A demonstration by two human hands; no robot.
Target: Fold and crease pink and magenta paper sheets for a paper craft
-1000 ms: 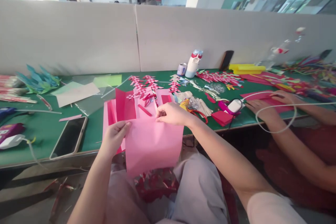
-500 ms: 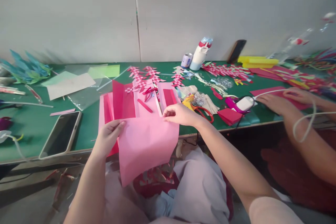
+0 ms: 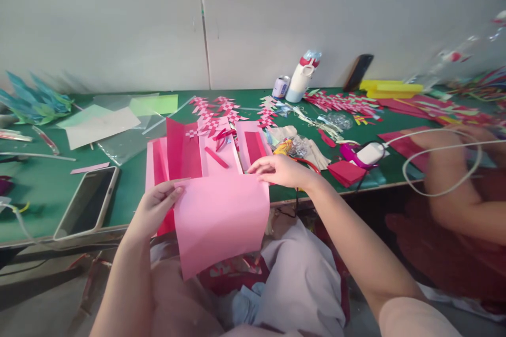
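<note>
A pink paper sheet [image 3: 223, 221] hangs over the table's front edge, its lower part curving above my lap. My left hand [image 3: 160, 202] pinches its upper left corner between thumb and fingers. At the upper right corner, my right hand [image 3: 279, 171] grips the same sheet, fingers bent over its edge. Just behind it lie more pink and red papers, among them an upright folded red sheet [image 3: 182, 147] and a pink sheet with a loose red strip [image 3: 216, 157]. Woven pink-and-red paper chains [image 3: 209, 116] stretch away behind these.
On the green table [image 3: 130, 189] a phone [image 3: 87, 202] lies at left. Orange-handled scissors [image 3: 308, 163], a small red paper stack [image 3: 347, 172] and a white device with a cable [image 3: 369, 154] lie at right. A bottle [image 3: 302, 76] stands behind. A co-worker's arm [image 3: 450, 168] reaches in.
My right hand has slid a little right along the sheet's top edge, and the paper looks flatter. The co-worker's arms have shifted, with the white cable swinging left.
</note>
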